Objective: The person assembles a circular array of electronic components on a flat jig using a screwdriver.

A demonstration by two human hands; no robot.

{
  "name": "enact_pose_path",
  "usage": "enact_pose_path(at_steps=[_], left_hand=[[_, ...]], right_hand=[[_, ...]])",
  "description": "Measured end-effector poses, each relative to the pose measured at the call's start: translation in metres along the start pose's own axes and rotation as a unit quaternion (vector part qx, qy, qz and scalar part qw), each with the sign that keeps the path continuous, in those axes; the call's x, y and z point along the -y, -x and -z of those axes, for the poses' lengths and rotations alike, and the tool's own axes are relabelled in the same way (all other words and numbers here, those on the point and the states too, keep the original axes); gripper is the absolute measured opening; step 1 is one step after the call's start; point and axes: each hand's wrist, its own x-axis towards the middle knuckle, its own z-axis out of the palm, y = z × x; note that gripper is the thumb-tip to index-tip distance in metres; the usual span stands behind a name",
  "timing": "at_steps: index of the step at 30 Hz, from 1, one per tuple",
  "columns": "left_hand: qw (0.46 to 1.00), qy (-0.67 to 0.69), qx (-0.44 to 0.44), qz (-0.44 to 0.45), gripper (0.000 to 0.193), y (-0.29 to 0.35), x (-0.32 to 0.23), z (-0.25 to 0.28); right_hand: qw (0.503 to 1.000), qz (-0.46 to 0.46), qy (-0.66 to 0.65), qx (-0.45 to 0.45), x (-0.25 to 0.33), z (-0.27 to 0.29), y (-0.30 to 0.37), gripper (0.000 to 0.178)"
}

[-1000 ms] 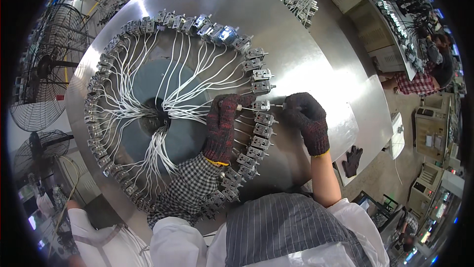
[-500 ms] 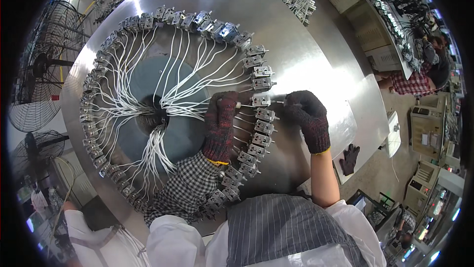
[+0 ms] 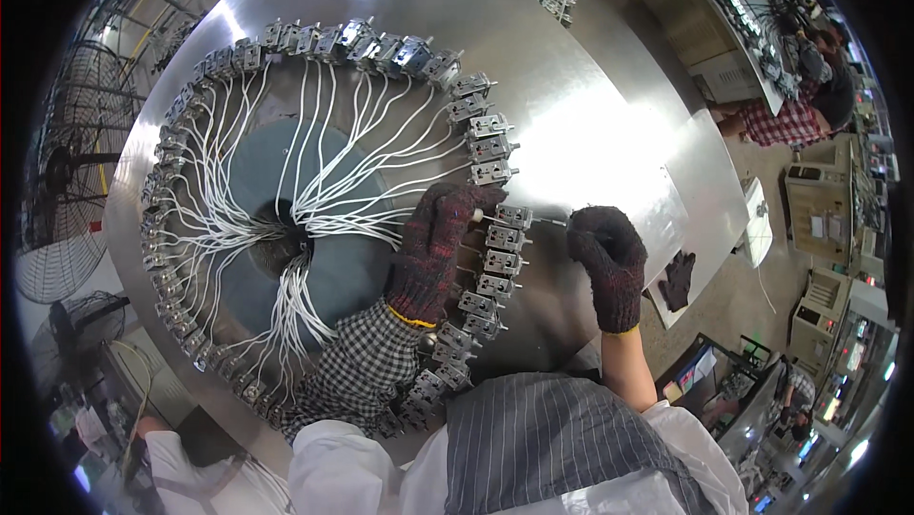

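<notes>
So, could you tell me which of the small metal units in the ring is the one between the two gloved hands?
The metal unit on the ring's right side, just below the upper-right run: the left hand covers its inner end, the right hand meets its outward pin.

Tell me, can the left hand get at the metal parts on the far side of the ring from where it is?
Probably yes: the left hand rests inside the ring of metal parts, and only loose white wires lie between; nothing stands in the way.

Round table (image 3: 609, 115): glossy brushed metal. Gloves (image 3: 433, 248): rough knit cloth. Wires (image 3: 333, 172): smooth white plastic.
</notes>
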Motion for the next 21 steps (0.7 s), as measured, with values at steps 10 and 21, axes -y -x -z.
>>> enact_pose_path(at_steps=[10,21], left_hand=[[1.000,-0.002,0.016,0.000,0.031,-0.005,0.005,0.002],[0.999,0.002,0.019,0.034,0.029,0.000,-0.011,-0.006]], right_hand=[[1.000,-0.015,-0.001,-0.014,0.000,-0.002,0.015,0.018],[0.997,0.024,0.062,-0.033,0.000,-0.006,0.013,0.022]])
